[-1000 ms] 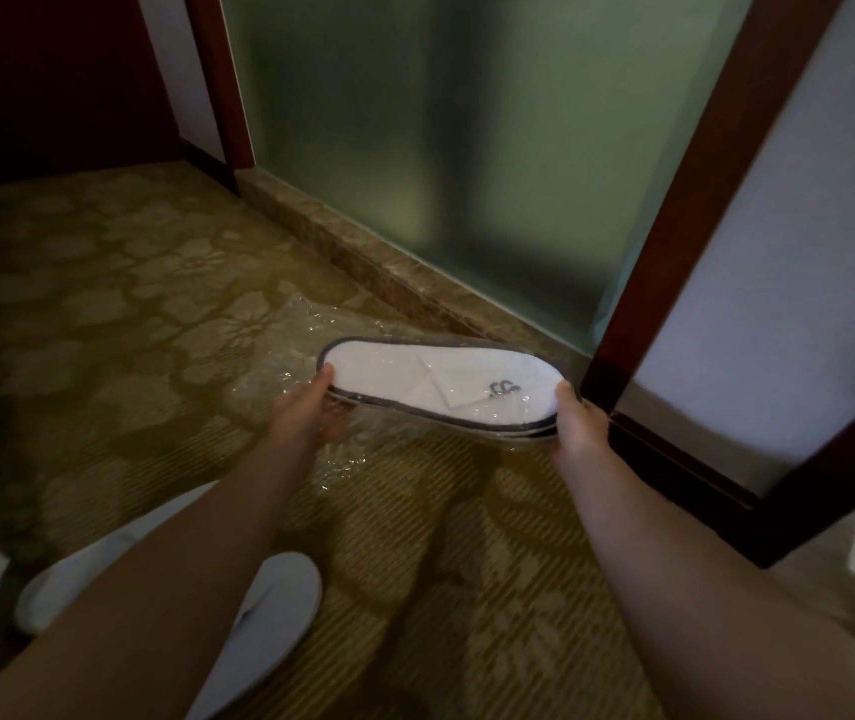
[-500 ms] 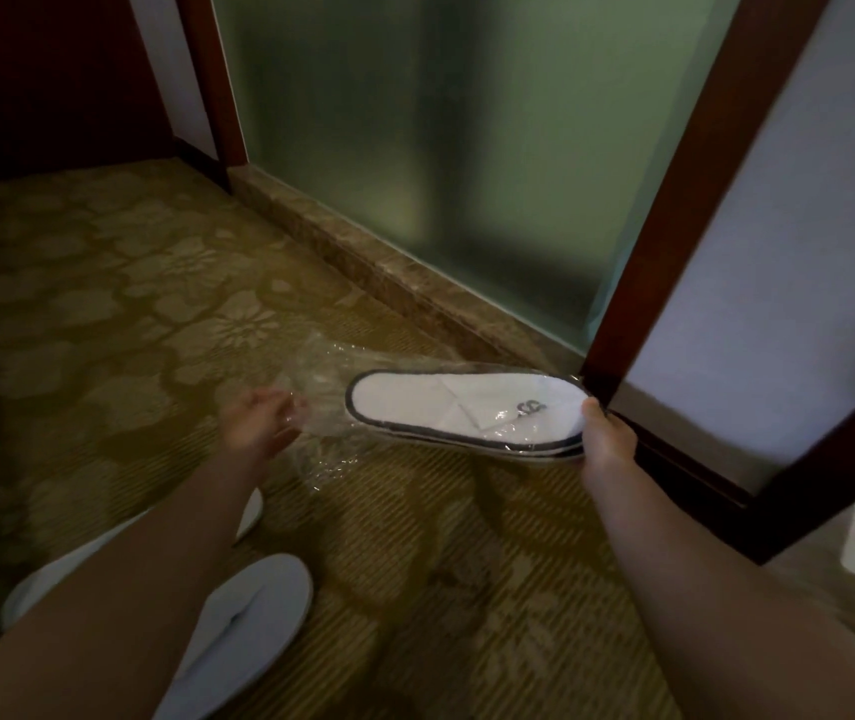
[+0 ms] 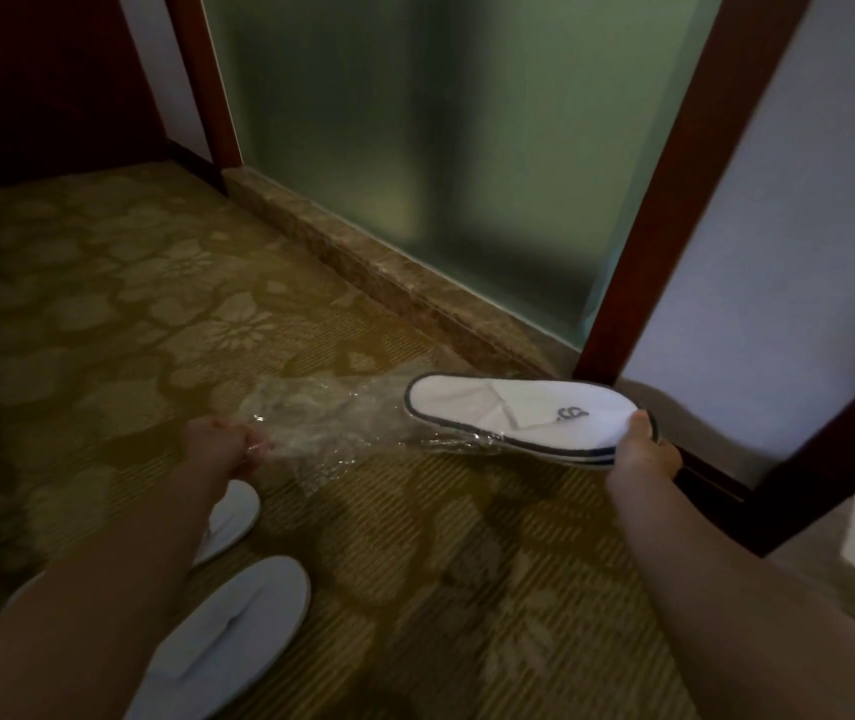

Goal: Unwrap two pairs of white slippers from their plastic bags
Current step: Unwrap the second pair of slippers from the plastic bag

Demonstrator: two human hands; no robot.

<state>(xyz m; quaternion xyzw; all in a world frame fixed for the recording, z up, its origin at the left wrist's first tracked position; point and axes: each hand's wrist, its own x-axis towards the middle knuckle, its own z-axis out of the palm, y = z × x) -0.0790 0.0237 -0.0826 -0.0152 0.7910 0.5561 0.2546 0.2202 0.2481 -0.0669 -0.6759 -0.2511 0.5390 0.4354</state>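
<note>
the right hand (image 3: 643, 452) pinches the toe end of a flat stacked pair of white terry slippers with dark piping (image 3: 519, 415), thumb on top and the other fingers tucked underneath, holding them above the patterned gold-brown carpet (image 3: 103, 314) near the dark red wooden door frame (image 3: 638, 241). the left hand (image 3: 223, 446) is closed in a pinch on the far end of the crinkled clear plastic bag (image 3: 321, 428), which stretches between the two hands; the heel end of the pair looks mostly out of the bag, though some film seems to cling under the sole edge. the step in hand appears to be sliding the bag off. to do it well, pull the hands apart along the length of the slippers, keep the right grip firm so both slippers stay stacked, and keep the film taut so it does not snag on the piping. a second pair of plain white slippers (image 3: 238, 621) lies unwrapped on the carpet near the left forearm, so this seems to be the last pair.
</note>
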